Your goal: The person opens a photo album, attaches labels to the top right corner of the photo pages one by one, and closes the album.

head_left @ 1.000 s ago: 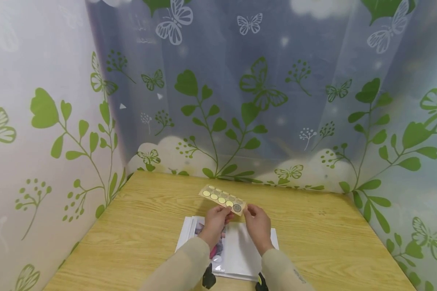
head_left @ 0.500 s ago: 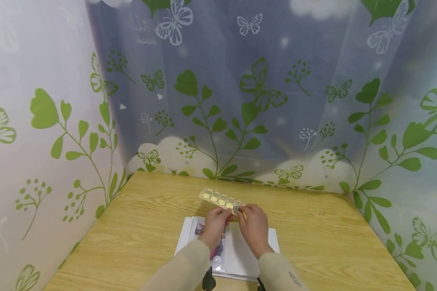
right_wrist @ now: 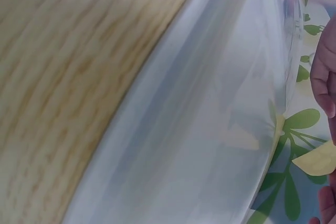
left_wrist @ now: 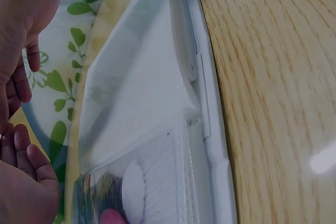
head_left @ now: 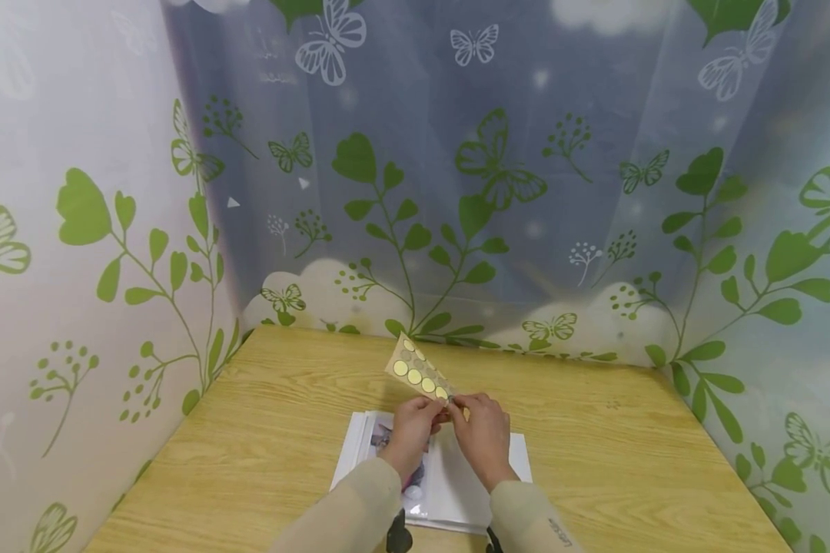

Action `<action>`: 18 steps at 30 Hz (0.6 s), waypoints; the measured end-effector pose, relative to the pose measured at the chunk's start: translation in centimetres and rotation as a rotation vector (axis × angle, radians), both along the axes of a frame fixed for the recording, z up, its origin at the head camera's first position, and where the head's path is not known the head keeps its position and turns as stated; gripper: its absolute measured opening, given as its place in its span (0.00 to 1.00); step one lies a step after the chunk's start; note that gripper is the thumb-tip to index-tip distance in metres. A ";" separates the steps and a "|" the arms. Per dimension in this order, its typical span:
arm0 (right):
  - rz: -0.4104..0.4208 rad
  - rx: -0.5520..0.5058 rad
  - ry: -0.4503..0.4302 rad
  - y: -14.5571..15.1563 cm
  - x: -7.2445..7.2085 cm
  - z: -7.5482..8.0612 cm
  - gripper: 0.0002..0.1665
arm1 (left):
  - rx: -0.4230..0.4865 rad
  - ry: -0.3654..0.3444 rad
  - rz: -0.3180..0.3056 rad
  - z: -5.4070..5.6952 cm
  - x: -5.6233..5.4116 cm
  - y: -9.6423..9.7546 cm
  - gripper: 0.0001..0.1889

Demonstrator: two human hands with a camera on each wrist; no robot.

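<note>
A tan sheet of round yellow stickers [head_left: 415,375] is held up above the album, its far end raised and tilted. My left hand [head_left: 408,432] pinches the sheet's near edge between thumb and fingers. At the near right corner, my right hand [head_left: 483,442] pinches with thumb and index finger, covering the last round sticker; whether its edge is lifted cannot be told. Below both hands lies an open photo album [head_left: 459,488], with a photo page on the left and a white page on the right. In the right wrist view, part of the sheet [right_wrist: 319,162] shows between the hands.
The album rests on a wood-grain table [head_left: 595,445]. Behind and at both sides hangs a curtain [head_left: 415,230] printed with green leaves and butterflies. Dark objects [head_left: 399,531] show by the sleeves at the album's near edge.
My right hand has moved left onto the sheet's corner and pinches there. The sheet has turned, its far end swinging up. My left hand has stayed nearly in place.
</note>
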State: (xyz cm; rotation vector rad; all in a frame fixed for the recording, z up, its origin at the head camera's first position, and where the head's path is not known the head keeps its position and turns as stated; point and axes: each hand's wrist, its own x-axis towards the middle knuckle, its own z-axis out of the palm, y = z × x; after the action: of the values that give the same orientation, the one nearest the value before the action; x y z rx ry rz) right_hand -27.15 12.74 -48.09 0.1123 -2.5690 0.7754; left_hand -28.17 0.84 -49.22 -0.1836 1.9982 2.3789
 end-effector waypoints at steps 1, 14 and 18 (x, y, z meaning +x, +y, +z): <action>0.000 -0.007 -0.009 0.0 0.0 0.0 0.13 | -0.003 0.000 -0.004 0.0 0.0 0.0 0.11; 0.005 -0.079 -0.097 0.3 -0.1 0.2 0.11 | 0.006 0.014 -0.039 -0.3 -0.1 -0.1 0.09; 0.008 -0.152 -0.124 0.3 -0.1 0.3 0.11 | -0.003 0.019 -0.046 -0.3 -0.2 0.0 0.09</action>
State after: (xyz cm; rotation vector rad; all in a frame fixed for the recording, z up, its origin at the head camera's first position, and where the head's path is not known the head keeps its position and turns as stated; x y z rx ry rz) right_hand -27.25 13.05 -47.75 0.0278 -2.6150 1.0058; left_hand -28.41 0.81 -49.57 -0.1134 1.9916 2.3588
